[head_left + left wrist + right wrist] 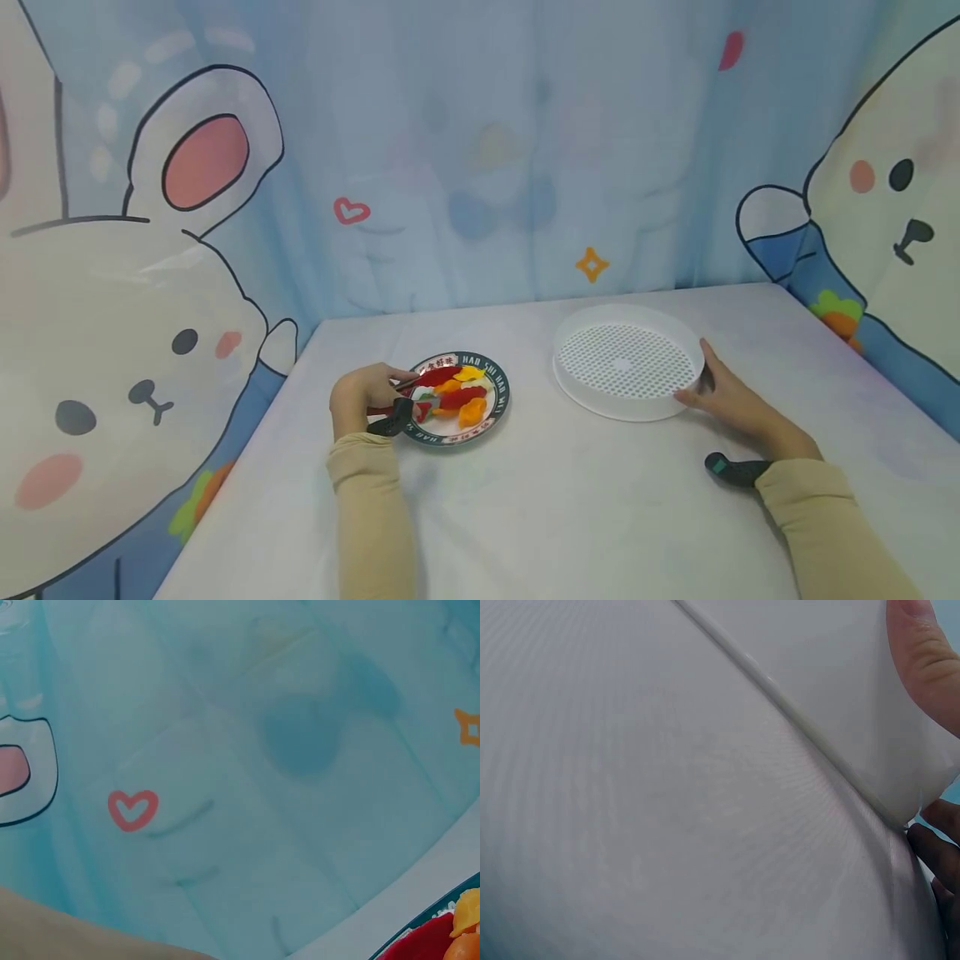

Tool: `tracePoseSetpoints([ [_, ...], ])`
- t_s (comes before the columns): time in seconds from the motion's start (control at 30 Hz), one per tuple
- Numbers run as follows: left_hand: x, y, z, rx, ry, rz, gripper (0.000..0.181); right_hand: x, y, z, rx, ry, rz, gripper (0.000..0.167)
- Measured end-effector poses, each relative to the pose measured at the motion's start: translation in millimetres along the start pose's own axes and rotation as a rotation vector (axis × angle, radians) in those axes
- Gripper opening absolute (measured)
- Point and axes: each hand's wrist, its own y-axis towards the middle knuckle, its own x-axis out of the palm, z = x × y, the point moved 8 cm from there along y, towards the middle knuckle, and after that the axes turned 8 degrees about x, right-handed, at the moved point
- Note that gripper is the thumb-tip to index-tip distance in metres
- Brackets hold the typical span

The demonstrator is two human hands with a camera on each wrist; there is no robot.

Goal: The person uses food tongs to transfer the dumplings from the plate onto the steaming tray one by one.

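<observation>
My left hand (367, 392) is over the left side of a green-rimmed plate (501, 387). It holds a thin metal tool with two arms, probably tongs (405, 384), whose tips reach among the red, yellow and orange food pieces (462, 398); the palm side is hidden. Part of that food shows at the lower right of the left wrist view. On the right, my right hand (727, 400) grips the side of a white round sieve (628, 408) full of small holes. The thumb (930, 667) lies on its wall, while other fingers bend near its bottom edge.
A white cloth covers the table (555, 517), on which plate and sieve stand apart. Behind it hangs a light blue curtain (465, 150) printed with cartoon rabbits. Black straps (738, 472) are worn at both wrists.
</observation>
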Motion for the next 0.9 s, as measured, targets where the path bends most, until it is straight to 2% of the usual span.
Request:
tracePoseSetpoints([
  [0.2, -2.6, 2.7, 0.3, 0.056, -0.025, 0.029, 0.059, -1.4, 3.2, -4.1, -0.013, 0.000, 0.012, 0.119],
  [0.37, -0.1, 3.8, 0.0, 0.086, -0.024, 0.021, 0.059, -0.6, 4.9, -1.2, -0.027, 0.014, 0.010, 0.120],
  [0.6, 6.2, 5.0, -4.9, 0.092, -0.039, 0.001, 0.061, 1.6, 2.2, 0.6, -0.029, 0.016, 0.020, 0.119],
  [0.9, -2.2, -0.6, -1.2, 0.122, -0.039, 0.014, 0.064, 0.7, 0.0, -5.7, -0.037, 0.005, 0.033, 0.118],
])
